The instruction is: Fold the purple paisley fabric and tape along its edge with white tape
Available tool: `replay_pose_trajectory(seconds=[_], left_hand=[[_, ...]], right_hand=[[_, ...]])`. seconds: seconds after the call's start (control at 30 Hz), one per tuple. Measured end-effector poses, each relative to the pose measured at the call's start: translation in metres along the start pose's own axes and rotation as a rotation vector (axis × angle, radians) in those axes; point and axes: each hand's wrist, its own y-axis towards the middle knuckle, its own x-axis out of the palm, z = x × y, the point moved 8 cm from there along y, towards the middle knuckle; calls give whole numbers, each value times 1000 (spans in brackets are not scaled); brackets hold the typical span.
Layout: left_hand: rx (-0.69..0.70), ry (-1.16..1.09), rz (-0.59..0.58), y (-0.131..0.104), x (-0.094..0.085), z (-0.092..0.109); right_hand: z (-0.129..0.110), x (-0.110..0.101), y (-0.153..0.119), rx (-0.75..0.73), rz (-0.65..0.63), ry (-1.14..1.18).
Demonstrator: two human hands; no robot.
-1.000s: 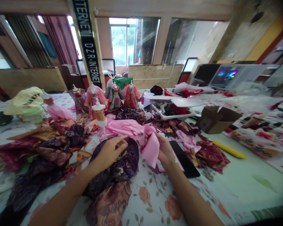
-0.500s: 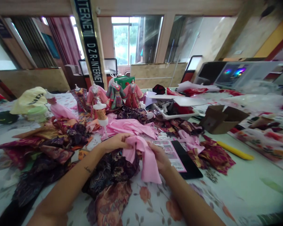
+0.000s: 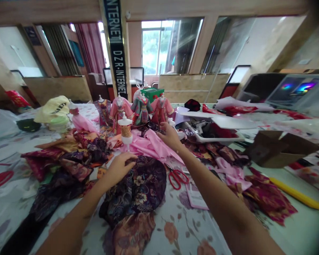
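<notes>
My left hand (image 3: 120, 167) rests at the upper left edge of a dark floral brocade cloth (image 3: 143, 184), its thumb and fingers apart and nothing seen between them. Stretched forward over the pink cloth (image 3: 151, 145), my right hand (image 3: 170, 136) is open too, beside a small white stand (image 3: 180, 134). Between the hands and the dressed doll forms stands a miniature white mannequin (image 3: 127, 139) wrapped in a gold patterned band (image 3: 126, 131). Red-handled scissors (image 3: 178, 178) lie right of the brocade, below my right forearm.
Several doll-size robes, such as a pink robe (image 3: 119, 112), stand behind. Patterned scraps (image 3: 77, 156) pile up at left. A white tray (image 3: 215, 137), a brown cardboard box (image 3: 273, 150) and a yellow tool (image 3: 299, 194) are at right. A pink-edged card (image 3: 196, 196) lies under my right arm.
The pink piece of cloth has left both hands. My right hand has moved forward over the pink heap, uncovering the scissors; my left hand has opened. The view has turned left.
</notes>
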Motion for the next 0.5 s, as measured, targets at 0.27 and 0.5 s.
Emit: replay_pose_trajectory(seconds=[0.27,0.5], left_hand=[[-217,148,121,-25,-43,-50],[-411,-522,-291,-51,4,-61]], right_hand=[[-23,73,-189,-361,-778,-426],[-14,77,-183,-407,-550,-267]])
